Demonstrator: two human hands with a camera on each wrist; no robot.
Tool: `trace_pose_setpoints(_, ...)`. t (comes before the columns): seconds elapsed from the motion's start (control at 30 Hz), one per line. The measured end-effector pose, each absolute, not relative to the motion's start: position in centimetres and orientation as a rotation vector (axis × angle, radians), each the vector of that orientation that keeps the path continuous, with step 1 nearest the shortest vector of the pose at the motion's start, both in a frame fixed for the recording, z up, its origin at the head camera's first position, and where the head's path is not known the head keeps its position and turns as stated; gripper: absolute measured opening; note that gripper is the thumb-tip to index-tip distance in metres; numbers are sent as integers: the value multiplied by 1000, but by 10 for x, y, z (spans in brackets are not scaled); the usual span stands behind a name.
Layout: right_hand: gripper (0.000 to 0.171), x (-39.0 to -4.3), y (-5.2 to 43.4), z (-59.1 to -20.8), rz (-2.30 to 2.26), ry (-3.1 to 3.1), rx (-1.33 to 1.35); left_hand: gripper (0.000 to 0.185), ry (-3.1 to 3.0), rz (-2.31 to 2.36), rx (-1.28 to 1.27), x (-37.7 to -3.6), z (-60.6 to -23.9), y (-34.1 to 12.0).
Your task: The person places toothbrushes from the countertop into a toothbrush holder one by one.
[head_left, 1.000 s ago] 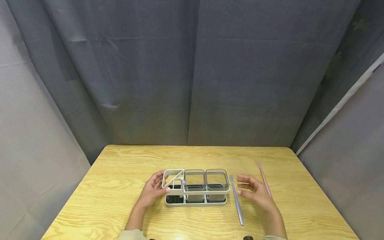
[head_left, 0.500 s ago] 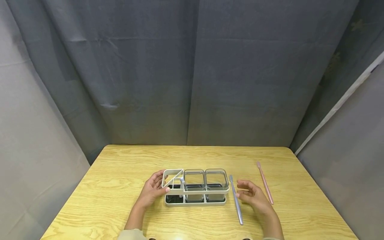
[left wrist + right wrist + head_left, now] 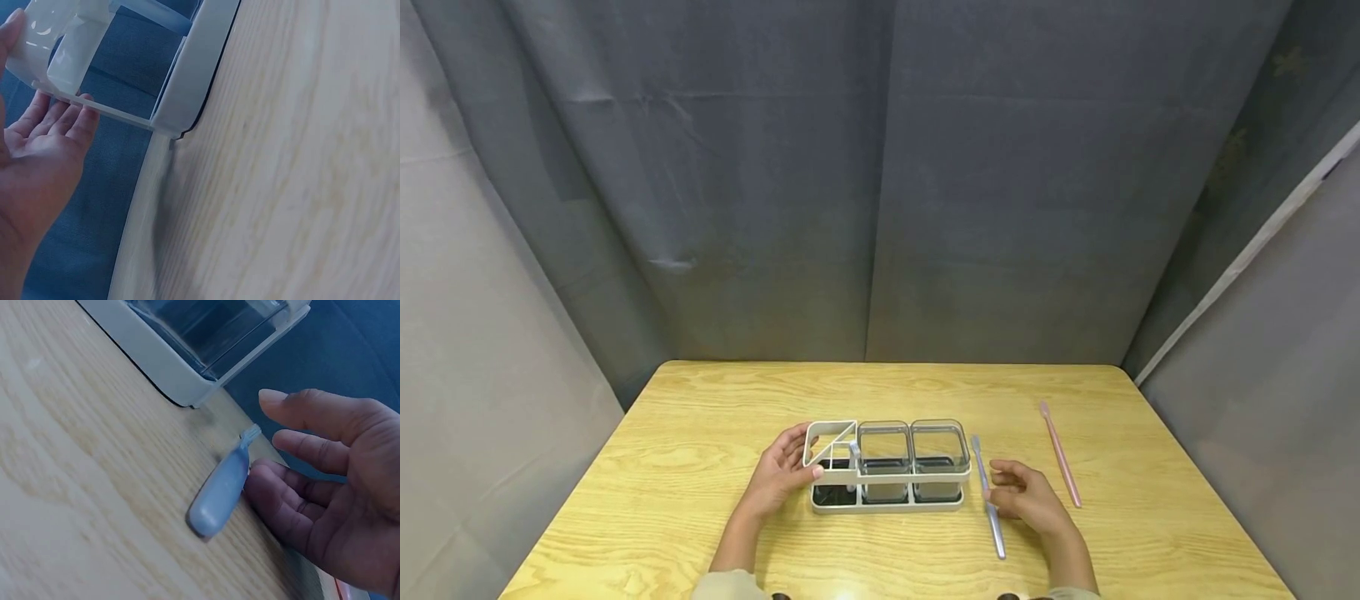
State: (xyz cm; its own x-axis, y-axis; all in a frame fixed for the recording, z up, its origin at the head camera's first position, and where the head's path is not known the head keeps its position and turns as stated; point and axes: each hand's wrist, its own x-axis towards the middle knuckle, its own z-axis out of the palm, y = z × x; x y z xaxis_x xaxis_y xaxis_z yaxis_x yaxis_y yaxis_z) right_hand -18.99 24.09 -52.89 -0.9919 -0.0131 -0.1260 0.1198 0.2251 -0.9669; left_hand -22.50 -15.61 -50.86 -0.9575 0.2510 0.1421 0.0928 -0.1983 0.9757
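Observation:
A white rack (image 3: 887,500) with two clear square cups (image 3: 886,450) stands in the middle of the wooden table (image 3: 700,500). My left hand (image 3: 775,479) rests against the rack's left end (image 3: 187,69), fingers (image 3: 59,119) straight along its frame, thumb at the front rail. A blue-grey toothbrush (image 3: 988,504) lies just right of the rack. My right hand (image 3: 1021,496) lies beside it, loosely curved, with fingers (image 3: 275,487) touching the toothbrush handle (image 3: 219,494) and the thumb raised above it, not closed on it.
A pink toothbrush (image 3: 1060,454) lies further right on the table, apart from my hand. Grey curtains (image 3: 880,183) hang behind and at both sides of the table. The rack's corner (image 3: 181,394) is close to the blue-grey toothbrush's head.
My right hand has moved left and down from between the two toothbrushes to the blue-grey one, and now touches it. The left hand and rack have stayed put.

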Motion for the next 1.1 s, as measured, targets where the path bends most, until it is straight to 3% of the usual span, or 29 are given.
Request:
trace_pose_setpoints(0.67, 61, -204, 241, -530, -1743, 2379, -43, 75, 1916, 2334, 408, -223, -503, -159)
trace_pose_setpoints(1.1, 59, -201, 232, -526, -1695, 2446, 117, 72, 1932, 2312, 446, -224, -508, -157)
